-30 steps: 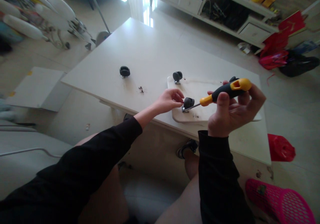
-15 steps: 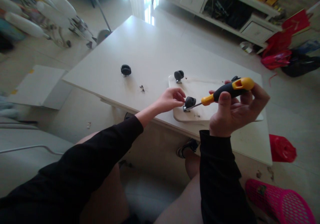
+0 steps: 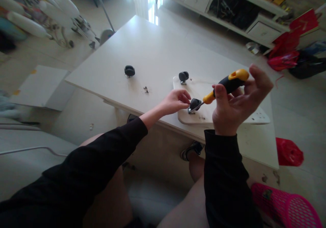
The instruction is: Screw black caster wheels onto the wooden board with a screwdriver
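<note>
Yellow and black plastic formed the handle of a screwdriver [image 3: 226,85] held in the person's right hand [image 3: 233,111]. The right thumb pressed along the handle, some fingers curled behind it and others spread loosely near its far end. The metal shaft slanted down to the left, its tip at the silver base [image 3: 190,110] of a black wheel [image 3: 195,103] on a white board [image 3: 187,119]. From the other side came the left hand [image 3: 175,102], its fingers curled, their tips just beside the wheel's left edge; whether they pinched it could not be told. The wheel thus sat between both hands, nearer the left fingertips. A second wheel [image 3: 183,76] stood farther back on the board, which lay flat on a white surface [image 3: 152,55]. Off to the left, a third wheel [image 3: 129,71] stood near some small dark bits [image 3: 146,90].
</note>
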A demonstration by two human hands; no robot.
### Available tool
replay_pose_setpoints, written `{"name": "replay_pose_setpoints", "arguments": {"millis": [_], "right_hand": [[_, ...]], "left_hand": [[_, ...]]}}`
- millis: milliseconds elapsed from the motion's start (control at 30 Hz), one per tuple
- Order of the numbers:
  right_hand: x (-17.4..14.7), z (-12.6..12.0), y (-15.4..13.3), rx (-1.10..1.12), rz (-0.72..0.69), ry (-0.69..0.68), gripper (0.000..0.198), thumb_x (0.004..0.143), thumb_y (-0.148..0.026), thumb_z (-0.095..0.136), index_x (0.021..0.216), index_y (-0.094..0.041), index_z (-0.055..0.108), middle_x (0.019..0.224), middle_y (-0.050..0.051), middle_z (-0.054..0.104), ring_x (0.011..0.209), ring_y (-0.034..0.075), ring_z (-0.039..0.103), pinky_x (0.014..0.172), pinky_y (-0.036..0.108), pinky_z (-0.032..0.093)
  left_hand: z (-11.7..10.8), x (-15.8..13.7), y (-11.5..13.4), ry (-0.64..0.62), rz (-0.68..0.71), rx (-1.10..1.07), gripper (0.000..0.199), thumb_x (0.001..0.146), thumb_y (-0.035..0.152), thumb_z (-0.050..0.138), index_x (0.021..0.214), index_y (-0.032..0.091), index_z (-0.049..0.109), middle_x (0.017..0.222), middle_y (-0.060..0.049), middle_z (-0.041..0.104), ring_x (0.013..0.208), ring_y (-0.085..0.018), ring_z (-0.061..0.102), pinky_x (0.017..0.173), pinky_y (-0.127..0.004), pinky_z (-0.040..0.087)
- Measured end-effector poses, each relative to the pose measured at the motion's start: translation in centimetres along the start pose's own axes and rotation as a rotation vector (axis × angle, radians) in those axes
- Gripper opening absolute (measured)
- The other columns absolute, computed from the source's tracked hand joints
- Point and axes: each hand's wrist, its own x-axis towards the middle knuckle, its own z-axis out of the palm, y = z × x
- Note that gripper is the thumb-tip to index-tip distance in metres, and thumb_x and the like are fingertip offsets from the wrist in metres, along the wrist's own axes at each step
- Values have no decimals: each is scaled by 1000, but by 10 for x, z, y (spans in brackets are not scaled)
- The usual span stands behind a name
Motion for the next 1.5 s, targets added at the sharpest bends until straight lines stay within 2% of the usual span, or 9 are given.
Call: {"name": "replay_pose_setpoints", "arguments": {"millis": [233,433,600,700,833,1033,1233,1367,1500], "right_hand": [[4,11,3,-62,-79,-127,45,92,-40,75,135,-35,64,134,1,61,91,10,66,79,29,67],[5,13,-3,113,-9,-170,44,90,-30,54,132,-27,64,128,4,63,116,19,71,100,42,66],[7,7,-9,2,23,-119,39,84,-33,72,122,-29,68,128,1,60,99,14,66,88,37,66],[6,6,-13,-71,19,-88,41,82,-41,81,118,-30,65,125,2,58,102,15,64,83,32,65],[4,4,-11,-58,-79,-74,35,87,-38,75,120,-29,66,122,2,59,98,14,63,81,30,64],[7,-2,7,74,-201,-93,33,94,-29,59,125,-33,69,121,1,65,116,21,71,105,49,63],[11,-1,5,59,-231,24,41,75,-25,88,110,-29,67,113,-2,54,89,10,60,67,21,57],[13,1,2,117,-219,-35,29,85,-34,79,109,-28,62,114,-1,52,102,14,64,87,35,64],[12,1,3,228,-183,-131,23,91,-29,65,114,-30,63,117,0,55,119,21,70,103,50,63]], "left_hand": [[1,0,0,-19,1,-44,20,76,5,80,88,15,67,77,-2,72,74,-13,70,72,-29,56],[1,2,0,-33,-9,-51,19,78,5,79,89,15,68,78,-4,74,75,-14,72,72,-30,57],[-1,0,3,-36,14,-32,18,78,8,81,90,15,69,78,-4,75,75,-13,72,70,-29,55],[-1,-2,4,-50,29,-14,19,78,10,81,92,15,69,80,-4,76,75,-14,71,68,-29,55],[2,-3,7,-40,116,27,21,77,11,82,95,14,72,88,-7,77,73,-11,68,62,-26,48],[8,-4,15,-65,233,35,20,79,10,80,98,13,77,97,-7,79,74,-7,65,60,-22,41],[18,-7,14,-120,210,118,20,83,21,85,100,13,81,96,-6,81,68,-6,61,59,-21,43],[22,-4,10,-90,201,170,14,83,21,85,95,13,81,91,-5,80,60,-4,57,57,-20,46],[20,-1,10,-139,198,150,11,86,18,81,95,11,81,87,-4,79,51,-4,54,51,-20,46]]}}
